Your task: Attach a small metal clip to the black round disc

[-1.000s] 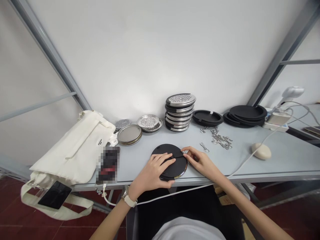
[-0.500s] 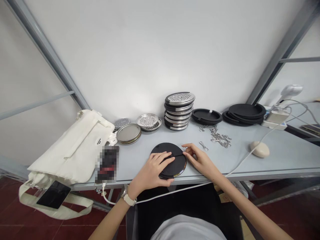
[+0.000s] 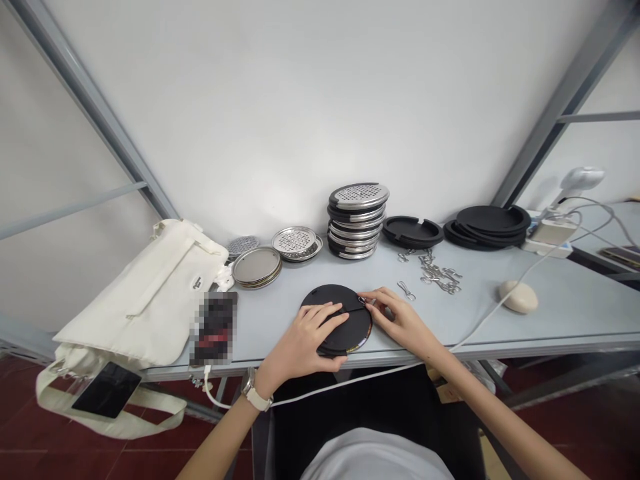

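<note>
A black round disc [image 3: 357, 325] with a slit running to its right edge lies flat near the front of the table. My left hand [image 3: 306, 339] rests on it, fingers stretched over the top and thumb at the front rim, keeping hold of it. At the slit's right end, my right hand [image 3: 397, 319] pinches a small metal clip [image 3: 361, 300] between thumb and index finger. The clip touches or hovers just over the disc; I cannot tell which. Beyond my right hand lie a single metal clip [image 3: 406, 291] and a loose pile of clips [image 3: 440, 277].
Behind stand a tall stack of perforated silver-and-black discs [image 3: 357, 223], black trays [image 3: 413, 232], stacked black discs [image 3: 487, 228] and silver lids [image 3: 257, 265]. A white bag [image 3: 145, 300] and phone [image 3: 215, 327] sit left. A white cable [image 3: 485, 323] crosses the right side near a beige mouse-shaped object [image 3: 519, 297].
My right hand has shifted slightly left and up onto the disc's edge, and the metal clip in its fingertips now shows over the slit. My left hand stays in place.
</note>
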A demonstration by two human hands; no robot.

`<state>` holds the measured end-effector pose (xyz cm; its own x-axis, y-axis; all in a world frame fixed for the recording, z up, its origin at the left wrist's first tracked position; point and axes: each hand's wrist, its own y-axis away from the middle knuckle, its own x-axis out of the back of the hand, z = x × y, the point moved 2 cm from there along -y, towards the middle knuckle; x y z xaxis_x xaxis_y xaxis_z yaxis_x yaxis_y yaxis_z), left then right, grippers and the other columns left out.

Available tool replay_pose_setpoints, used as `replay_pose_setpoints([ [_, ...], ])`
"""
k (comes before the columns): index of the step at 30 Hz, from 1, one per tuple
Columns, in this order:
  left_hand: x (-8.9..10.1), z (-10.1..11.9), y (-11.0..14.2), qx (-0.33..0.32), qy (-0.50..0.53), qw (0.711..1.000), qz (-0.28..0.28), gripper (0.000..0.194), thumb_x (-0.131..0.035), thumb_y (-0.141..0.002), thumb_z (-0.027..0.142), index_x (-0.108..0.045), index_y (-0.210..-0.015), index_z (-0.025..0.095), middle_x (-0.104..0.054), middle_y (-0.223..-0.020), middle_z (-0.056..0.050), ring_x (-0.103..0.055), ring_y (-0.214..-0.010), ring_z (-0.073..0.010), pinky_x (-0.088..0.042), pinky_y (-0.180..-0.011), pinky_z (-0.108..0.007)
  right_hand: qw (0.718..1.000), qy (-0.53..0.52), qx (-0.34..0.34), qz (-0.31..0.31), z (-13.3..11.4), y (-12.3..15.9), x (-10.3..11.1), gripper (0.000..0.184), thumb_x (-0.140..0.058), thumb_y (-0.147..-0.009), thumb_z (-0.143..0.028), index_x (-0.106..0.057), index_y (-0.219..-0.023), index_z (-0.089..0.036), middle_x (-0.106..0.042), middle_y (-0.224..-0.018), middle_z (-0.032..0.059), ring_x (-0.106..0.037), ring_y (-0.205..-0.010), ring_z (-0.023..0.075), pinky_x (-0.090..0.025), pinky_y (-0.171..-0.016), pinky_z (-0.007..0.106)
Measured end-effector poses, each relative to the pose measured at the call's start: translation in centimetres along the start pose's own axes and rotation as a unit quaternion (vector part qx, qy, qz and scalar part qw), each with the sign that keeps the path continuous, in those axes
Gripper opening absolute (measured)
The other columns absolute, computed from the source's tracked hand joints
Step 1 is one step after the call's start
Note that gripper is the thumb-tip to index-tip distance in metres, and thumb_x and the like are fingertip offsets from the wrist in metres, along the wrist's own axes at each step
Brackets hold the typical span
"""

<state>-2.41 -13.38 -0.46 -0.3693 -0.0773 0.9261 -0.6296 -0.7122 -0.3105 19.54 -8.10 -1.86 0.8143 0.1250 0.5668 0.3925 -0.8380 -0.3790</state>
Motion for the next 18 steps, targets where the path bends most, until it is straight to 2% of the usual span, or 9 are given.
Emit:
replay_pose_setpoints([
  [3,0.01,0.05,-0.03,-0.001,0.0,1.0,-0.002,0.07,-0.066,-0.076,0.038,-0.039,-0.14,0.025,-0.041,-0.146,-0.008,-0.036,-0.135,-0.0274,-0.031,-0.109,-0.044,1.0,-0.004,0.0,-0.004,-0.1,-0.03,0.08,0.031,-0.042,-0.095,-0.033,-0.063,-0.115,-0.021,-0.062,-0.104,0.0094,-0.06,-0.08,0.0187,-0.051,-0.075,0.033],
  [10,-0.12,-0.07,-0.04,-0.002,0.002,1.0,0.0,0.072,-0.066,-0.076,0.039,-0.038,-0.14,0.025,-0.04,-0.146,-0.009,-0.036,-0.135,-0.0285,-0.031,-0.109,-0.045,1.0,-0.014,-0.004,-0.006,0.57,-0.21,0.01,0.03,-0.044,-0.095,-0.036,-0.064,-0.112,-0.022,-0.063,-0.1,0.009,-0.061,-0.082,0.0196,-0.051,-0.072,0.033],
  [18,-0.11,-0.1,-0.09,-0.002,0.005,1.0,-0.004,0.071,-0.066,-0.076,0.039,-0.039,-0.14,0.024,-0.04,-0.147,-0.008,-0.036,-0.135,-0.0277,-0.031,-0.109,-0.044,1.0,0.003,-0.007,-0.004,0.53,-0.06,-0.13,0.028,-0.044,-0.095,-0.035,-0.063,-0.11,-0.021,-0.06,-0.088,0.006,-0.059,-0.075,0.0185,-0.049,-0.07,0.031],
])
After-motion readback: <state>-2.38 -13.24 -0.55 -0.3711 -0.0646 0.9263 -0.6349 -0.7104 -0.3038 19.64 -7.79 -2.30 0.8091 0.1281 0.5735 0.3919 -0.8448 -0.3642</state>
